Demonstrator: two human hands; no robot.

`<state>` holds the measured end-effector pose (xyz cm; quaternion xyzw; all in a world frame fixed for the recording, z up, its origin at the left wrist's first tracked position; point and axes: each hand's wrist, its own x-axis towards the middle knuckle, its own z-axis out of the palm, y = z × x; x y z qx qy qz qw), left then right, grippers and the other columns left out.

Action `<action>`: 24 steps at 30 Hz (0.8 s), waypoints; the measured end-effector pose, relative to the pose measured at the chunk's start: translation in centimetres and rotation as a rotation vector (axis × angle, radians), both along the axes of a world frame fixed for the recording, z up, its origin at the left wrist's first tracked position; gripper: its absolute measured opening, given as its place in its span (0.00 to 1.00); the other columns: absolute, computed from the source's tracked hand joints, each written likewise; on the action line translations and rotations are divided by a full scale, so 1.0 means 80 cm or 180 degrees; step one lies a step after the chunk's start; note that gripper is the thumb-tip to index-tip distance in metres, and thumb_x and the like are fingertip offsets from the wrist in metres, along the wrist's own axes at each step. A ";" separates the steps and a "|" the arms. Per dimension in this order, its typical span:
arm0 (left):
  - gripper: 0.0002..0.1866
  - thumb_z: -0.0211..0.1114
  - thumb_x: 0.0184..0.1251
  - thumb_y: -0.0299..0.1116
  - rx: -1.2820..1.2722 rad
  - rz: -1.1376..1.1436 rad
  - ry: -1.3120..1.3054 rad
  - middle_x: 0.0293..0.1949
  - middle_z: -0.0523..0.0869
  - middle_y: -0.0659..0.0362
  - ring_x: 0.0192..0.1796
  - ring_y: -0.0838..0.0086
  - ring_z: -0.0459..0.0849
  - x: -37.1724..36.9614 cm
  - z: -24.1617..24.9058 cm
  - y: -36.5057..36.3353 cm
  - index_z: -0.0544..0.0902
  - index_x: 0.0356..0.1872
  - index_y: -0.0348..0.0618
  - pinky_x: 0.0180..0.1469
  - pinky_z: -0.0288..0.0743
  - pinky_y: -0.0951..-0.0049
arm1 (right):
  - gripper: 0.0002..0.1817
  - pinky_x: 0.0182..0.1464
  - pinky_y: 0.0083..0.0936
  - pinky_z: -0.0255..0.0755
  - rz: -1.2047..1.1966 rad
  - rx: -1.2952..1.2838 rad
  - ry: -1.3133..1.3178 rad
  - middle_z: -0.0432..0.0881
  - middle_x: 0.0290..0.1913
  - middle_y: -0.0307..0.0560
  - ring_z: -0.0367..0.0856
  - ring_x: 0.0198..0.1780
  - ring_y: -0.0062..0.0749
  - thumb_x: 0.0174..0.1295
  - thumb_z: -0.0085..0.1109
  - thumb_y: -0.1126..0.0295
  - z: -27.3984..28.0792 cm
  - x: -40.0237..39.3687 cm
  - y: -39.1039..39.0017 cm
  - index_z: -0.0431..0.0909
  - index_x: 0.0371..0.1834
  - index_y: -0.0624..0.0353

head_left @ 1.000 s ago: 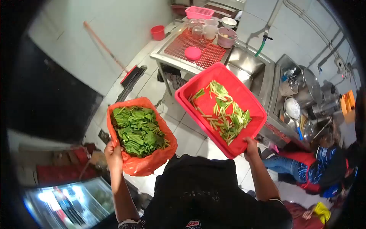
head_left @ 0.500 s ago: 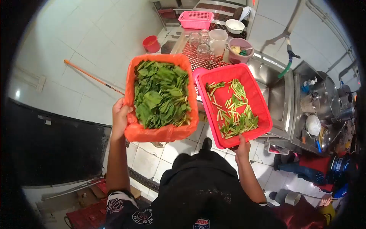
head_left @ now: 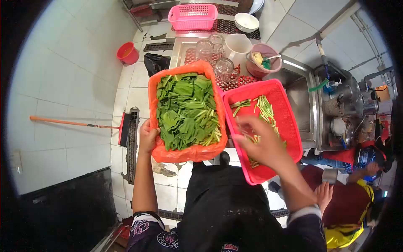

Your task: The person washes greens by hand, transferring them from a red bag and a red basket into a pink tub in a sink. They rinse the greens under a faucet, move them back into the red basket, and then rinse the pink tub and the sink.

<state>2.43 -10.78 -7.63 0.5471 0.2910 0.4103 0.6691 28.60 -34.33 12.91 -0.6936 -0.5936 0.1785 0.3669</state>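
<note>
Her left hand [head_left: 147, 136] grips the orange basket of leafy greens [head_left: 186, 110] by its near-left rim, while the right hand [head_left: 261, 143], fingers spread loose, hovers over cut stems [head_left: 262, 110] in the adjacent red tray [head_left: 289, 122].

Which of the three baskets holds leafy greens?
The orange-lined basket gripped by the left hand; the red basket holds cut stems, the pink one looks empty.

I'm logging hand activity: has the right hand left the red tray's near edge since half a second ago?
Yes. The right hand has come off the near rim and now reaches over the red tray above the cut stems, toward the sink side.
</note>
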 end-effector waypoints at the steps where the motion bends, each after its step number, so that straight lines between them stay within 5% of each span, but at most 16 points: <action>1: 0.17 0.57 0.58 0.20 0.0056 -0.0024 0.0043 0.41 0.84 0.61 0.37 0.83 0.80 0.004 -0.003 0.003 0.78 0.51 0.34 0.41 0.74 0.81 | 0.28 0.60 0.42 0.72 0.0313 0.0245 -0.0581 0.78 0.55 0.60 0.78 0.60 0.51 0.59 0.69 0.57 -0.017 -0.013 0.055 0.74 0.59 0.60; 3: 0.16 0.57 0.61 0.20 -0.0070 -0.0154 0.0115 0.42 0.84 0.61 0.39 0.82 0.81 0.005 0.017 0.000 0.77 0.51 0.34 0.43 0.74 0.80 | 0.31 0.61 0.44 0.70 0.0438 0.0974 -0.1435 0.77 0.55 0.61 0.76 0.59 0.55 0.59 0.68 0.53 -0.050 -0.038 0.155 0.72 0.63 0.54; 5: 0.12 0.59 0.63 0.22 0.0567 -0.0466 0.0872 0.42 0.84 0.62 0.41 0.80 0.81 -0.003 0.032 0.016 0.77 0.48 0.35 0.44 0.75 0.77 | 0.31 0.58 0.41 0.72 0.0295 0.0629 -0.2024 0.77 0.53 0.59 0.77 0.57 0.53 0.57 0.69 0.54 -0.085 -0.047 0.206 0.73 0.62 0.53; 7: 0.18 0.65 0.64 0.27 0.0361 -0.0762 0.1109 0.46 0.83 0.59 0.45 0.78 0.81 -0.016 0.043 0.027 0.75 0.54 0.36 0.49 0.75 0.77 | 0.30 0.55 0.39 0.73 0.0193 0.0311 -0.2603 0.77 0.51 0.58 0.78 0.54 0.51 0.56 0.70 0.55 -0.096 -0.050 0.231 0.74 0.61 0.53; 9: 0.18 0.68 0.65 0.31 0.0427 -0.0525 0.1382 0.41 0.83 0.57 0.43 0.73 0.82 -0.021 0.067 0.024 0.73 0.51 0.38 0.49 0.76 0.71 | 0.23 0.44 0.39 0.74 0.0451 -0.0224 -0.2533 0.75 0.42 0.53 0.79 0.46 0.46 0.54 0.69 0.56 -0.100 -0.047 0.239 0.76 0.52 0.52; 11: 0.24 0.71 0.63 0.36 0.0830 -0.0299 0.1493 0.43 0.82 0.52 0.46 0.65 0.82 -0.025 0.087 0.025 0.71 0.55 0.38 0.50 0.76 0.67 | 0.18 0.38 0.40 0.74 0.0436 0.0095 -0.2491 0.73 0.35 0.48 0.80 0.40 0.43 0.54 0.68 0.58 -0.109 -0.042 0.238 0.75 0.43 0.53; 15: 0.29 0.73 0.59 0.37 0.1637 0.0730 0.2188 0.51 0.76 0.48 0.54 0.58 0.76 -0.022 0.127 0.041 0.70 0.56 0.36 0.57 0.72 0.61 | 0.16 0.39 0.40 0.75 0.0824 0.0374 -0.1966 0.75 0.29 0.47 0.80 0.34 0.45 0.52 0.69 0.62 -0.075 -0.039 0.231 0.77 0.41 0.55; 17: 0.30 0.73 0.59 0.36 0.2054 0.0805 0.1547 0.54 0.76 0.47 0.58 0.57 0.76 -0.011 0.137 0.042 0.70 0.59 0.37 0.62 0.69 0.60 | 0.16 0.42 0.40 0.77 0.0456 0.0568 -0.0970 0.80 0.34 0.51 0.82 0.39 0.50 0.51 0.68 0.64 -0.064 -0.039 0.226 0.79 0.42 0.55; 18: 0.30 0.73 0.59 0.36 0.2086 0.0808 0.1583 0.54 0.76 0.47 0.58 0.57 0.76 -0.005 0.148 0.039 0.70 0.59 0.37 0.62 0.69 0.60 | 0.16 0.49 0.34 0.77 0.0404 0.0666 -0.0571 0.84 0.41 0.52 0.84 0.45 0.44 0.54 0.67 0.67 -0.063 -0.039 0.226 0.81 0.45 0.59; 19: 0.32 0.73 0.59 0.36 0.2527 0.0511 0.1463 0.57 0.75 0.46 0.61 0.55 0.75 0.007 0.169 0.033 0.69 0.62 0.38 0.65 0.67 0.60 | 0.16 0.49 0.34 0.77 0.0406 0.0697 -0.0509 0.84 0.41 0.52 0.84 0.45 0.44 0.54 0.67 0.67 -0.071 -0.040 0.228 0.81 0.45 0.59; 20: 0.35 0.73 0.59 0.35 0.2953 0.0207 0.1344 0.59 0.75 0.46 0.64 0.54 0.73 0.019 0.186 0.025 0.68 0.66 0.38 0.68 0.65 0.59 | 0.16 0.51 0.31 0.76 0.0246 0.0696 0.0391 0.84 0.43 0.51 0.83 0.47 0.38 0.56 0.66 0.67 -0.084 -0.042 0.233 0.81 0.46 0.62; 22: 0.35 0.70 0.60 0.32 0.2793 -0.0137 0.1459 0.60 0.75 0.45 0.64 0.54 0.74 0.048 0.198 0.010 0.66 0.69 0.39 0.69 0.64 0.60 | 0.18 0.56 0.26 0.73 0.0104 0.0553 0.1718 0.84 0.47 0.47 0.80 0.50 0.24 0.63 0.64 0.67 -0.071 -0.043 0.233 0.78 0.51 0.68; 24: 0.36 0.68 0.62 0.30 0.2609 -0.0500 0.1624 0.61 0.75 0.44 0.64 0.53 0.75 0.059 0.195 0.010 0.64 0.71 0.40 0.70 0.64 0.61 | 0.19 0.57 0.27 0.72 -0.0060 0.0484 0.2101 0.84 0.48 0.49 0.80 0.52 0.27 0.65 0.63 0.65 -0.083 -0.052 0.240 0.77 0.53 0.68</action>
